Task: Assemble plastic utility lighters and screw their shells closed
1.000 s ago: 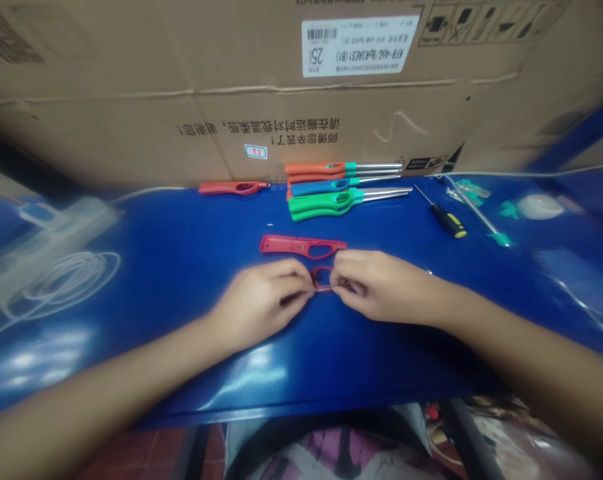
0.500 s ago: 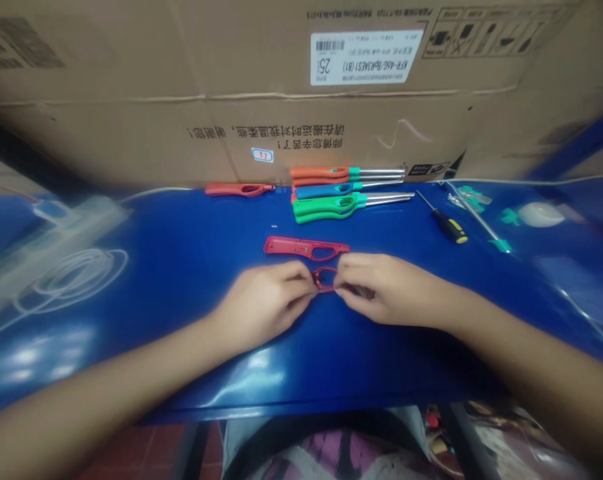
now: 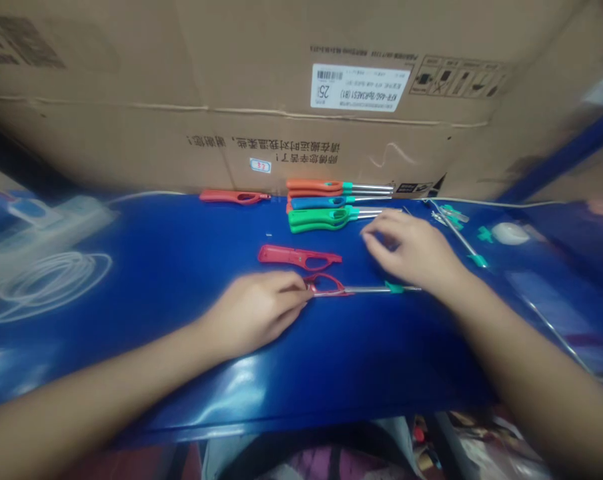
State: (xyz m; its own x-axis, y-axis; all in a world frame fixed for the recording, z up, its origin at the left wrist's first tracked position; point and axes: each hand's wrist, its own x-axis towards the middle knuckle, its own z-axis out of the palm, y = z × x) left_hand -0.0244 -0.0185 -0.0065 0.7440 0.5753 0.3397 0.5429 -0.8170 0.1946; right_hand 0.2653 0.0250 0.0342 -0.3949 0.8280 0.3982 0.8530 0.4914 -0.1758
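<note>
My left hand (image 3: 261, 310) is closed, its fingertips pinching the handle end of a red gas lighter half-shell (image 3: 331, 283) on the table. From that shell a thin metal tube with a teal collar (image 3: 393, 287) points right. Just beyond lies another red half-shell (image 3: 295, 257), with a finger loop at its right end. My right hand (image 3: 414, 247) is raised to the right of the shells, fingers curved and slightly apart, with nothing visible in them. It covers most of a screwdriver; only the tip of its shaft shows above the hand.
Assembled orange lighters (image 3: 314, 187), a blue lighter (image 3: 316, 203) and green lighters (image 3: 319, 219) lie against the cardboard (image 3: 146, 147). A red handle piece (image 3: 231, 197) is to their left. Teal parts (image 3: 451, 215) and a metal tube (image 3: 461, 237) lie right. A coiled white cable (image 3: 56, 277) sits left.
My right hand has left the red shell and moved up and right, over the screwdriver. The metal tube and teal collar now show. My left hand keeps its pinch; the view has shifted slightly.
</note>
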